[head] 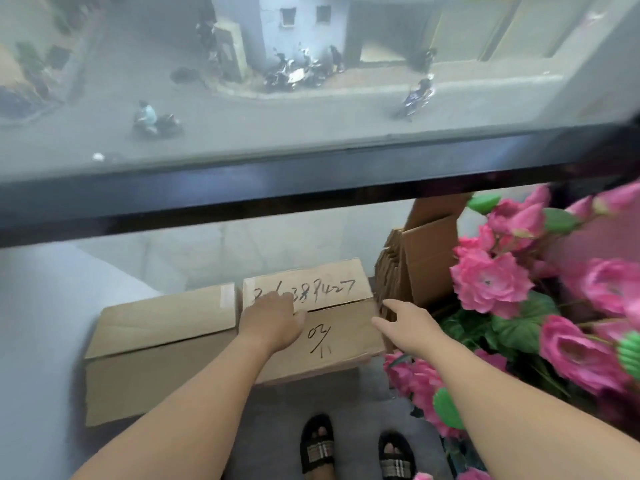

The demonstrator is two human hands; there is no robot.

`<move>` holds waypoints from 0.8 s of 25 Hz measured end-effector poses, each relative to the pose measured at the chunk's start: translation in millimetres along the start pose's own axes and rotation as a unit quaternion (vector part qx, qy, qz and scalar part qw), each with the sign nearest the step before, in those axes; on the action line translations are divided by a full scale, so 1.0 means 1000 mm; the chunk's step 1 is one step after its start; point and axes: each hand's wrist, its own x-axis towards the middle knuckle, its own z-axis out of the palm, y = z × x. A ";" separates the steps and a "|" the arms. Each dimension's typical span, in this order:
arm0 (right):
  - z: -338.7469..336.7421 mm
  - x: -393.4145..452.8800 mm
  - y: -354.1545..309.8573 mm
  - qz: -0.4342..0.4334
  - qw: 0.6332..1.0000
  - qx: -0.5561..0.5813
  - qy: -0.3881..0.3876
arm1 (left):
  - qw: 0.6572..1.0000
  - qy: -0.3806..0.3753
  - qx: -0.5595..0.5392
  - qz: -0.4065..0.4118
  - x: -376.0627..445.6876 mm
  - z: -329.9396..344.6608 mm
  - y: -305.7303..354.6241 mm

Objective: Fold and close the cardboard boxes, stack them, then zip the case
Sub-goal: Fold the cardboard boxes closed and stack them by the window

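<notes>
The written-on cardboard box (329, 327) sits on the floor below the window, its top flaps closed and marked with black handwriting. The left hand (272, 322) lies flat on its top, fingers straight across the seam. The right hand (403, 323) reaches to the box's right edge, fingers extended and loose, gripping nothing. A plain cardboard box (156, 344) stands touching the written-on box's left side. Flattened cardboard sheets (412, 268) stand upright just right of it, with pink artificial flowers (491, 282) beyond them.

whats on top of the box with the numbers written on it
The left hand rests flat on the closed flaps of the written-on box, covering part of the handwritten numbers. Nothing else sits on it. Its inside is hidden by the flaps.
</notes>
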 end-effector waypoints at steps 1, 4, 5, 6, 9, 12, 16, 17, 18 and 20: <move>-0.014 -0.019 0.002 0.009 1.000 0.023 0.009 | 1.000 -0.006 0.004 0.028 -0.005 -0.012 0.013; -0.046 -0.077 0.021 0.035 0.994 0.096 0.046 | 0.994 -0.039 0.005 0.100 -0.025 -0.042 0.063; -0.054 -0.096 0.029 0.041 0.991 0.114 0.061 | 0.991 -0.049 0.005 0.125 -0.033 -0.051 0.083; -0.061 -0.117 0.041 0.050 0.988 0.129 0.074 | 0.987 -0.057 0.009 0.151 -0.043 -0.057 0.105; -0.072 -0.176 0.082 0.084 0.975 0.177 0.107 | 0.970 -0.072 0.031 0.230 -0.074 -0.064 0.171; -0.072 -0.253 0.142 0.124 0.951 0.223 0.175 | 0.949 -0.084 0.059 0.299 -0.120 -0.059 0.245; -0.049 -0.377 0.225 0.200 0.915 0.250 0.246 | 0.911 -0.120 0.101 0.382 -0.207 -0.027 0.336; -0.039 -0.413 0.246 0.221 0.904 0.256 0.262 | 0.898 -0.135 0.111 0.404 -0.235 -0.014 0.359; -0.029 -0.447 0.267 0.239 0.890 0.270 0.278 | 0.890 -0.146 0.106 0.419 -0.263 -0.001 0.383; -0.001 -0.518 0.310 0.279 0.857 0.299 0.315 | 0.874 -0.175 0.083 0.445 -0.325 0.027 0.433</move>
